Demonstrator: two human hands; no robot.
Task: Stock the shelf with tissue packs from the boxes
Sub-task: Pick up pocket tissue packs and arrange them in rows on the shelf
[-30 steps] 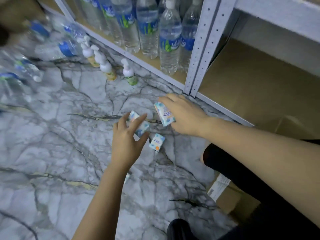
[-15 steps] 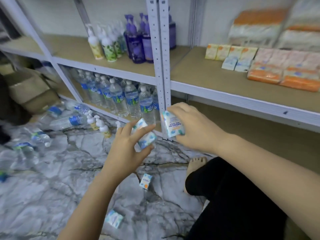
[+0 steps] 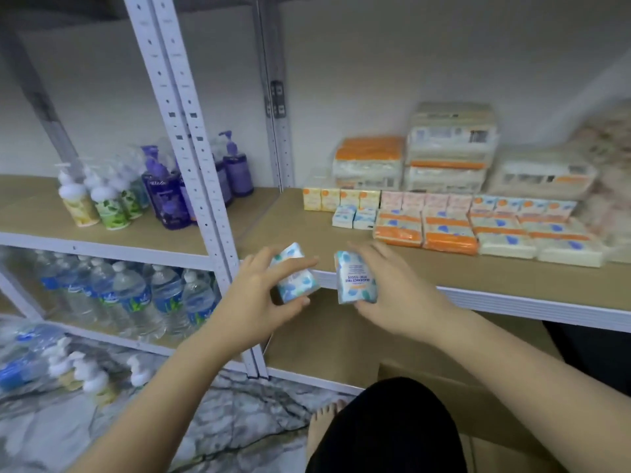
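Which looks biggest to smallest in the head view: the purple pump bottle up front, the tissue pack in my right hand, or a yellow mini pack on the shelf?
1. Purple pump bottle.
2. Tissue pack in the right hand; it is nearer the camera, so its true size against the bottle is unsure.
3. Yellow mini pack.

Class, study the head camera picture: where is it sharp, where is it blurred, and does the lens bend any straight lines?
Head view: the pack in the right hand shows readable print; the far right edge and the water bottles lower left are smeared; the shelf upright leans, typical of a wide-angle lens; the lighting is soft and even.
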